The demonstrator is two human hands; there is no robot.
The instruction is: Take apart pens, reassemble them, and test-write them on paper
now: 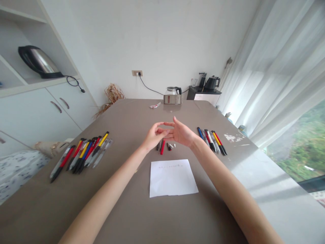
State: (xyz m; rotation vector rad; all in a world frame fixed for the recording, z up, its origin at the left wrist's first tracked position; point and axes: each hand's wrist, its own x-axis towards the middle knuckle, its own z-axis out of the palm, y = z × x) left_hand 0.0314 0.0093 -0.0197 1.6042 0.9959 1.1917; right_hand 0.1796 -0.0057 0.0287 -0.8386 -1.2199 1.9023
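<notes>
Table [132, 206]: brown-grey top; far edge ran before a white wall, left edge slanted toward a white cabinet [33, 113], right edge ran beside a pale curtain [274, 61] and window. Glass pot on a metal base [173, 99]: stood near the far edge, a red-and-white wrapper [155, 105] to its left.

Room: a broad stretch of tabletop lay between hands and pot; a second stretch lay between the paper [172, 183] and the left-hand pen group [85, 151]; a narrower one separated the right hand from the right-hand pen group [209, 139]. White scraps [233, 138] lay between that group and the right edge.

Left hand [153, 135]: fingers bent, thumb and fingertips meeting the fingers of the right hand; whether anything small was pinched there could not be told.

Right hand [183, 133]: spread, thumb raised, fingers pointing left.

Pen parts, loose: a red piece [162, 147], dark pieces and small white bits [171, 145], just below the joined hands in view, between the two wrists. Paper: single white sheet, faint marks along its top, nearer the wearer than the parts, between the forearms.
</notes>
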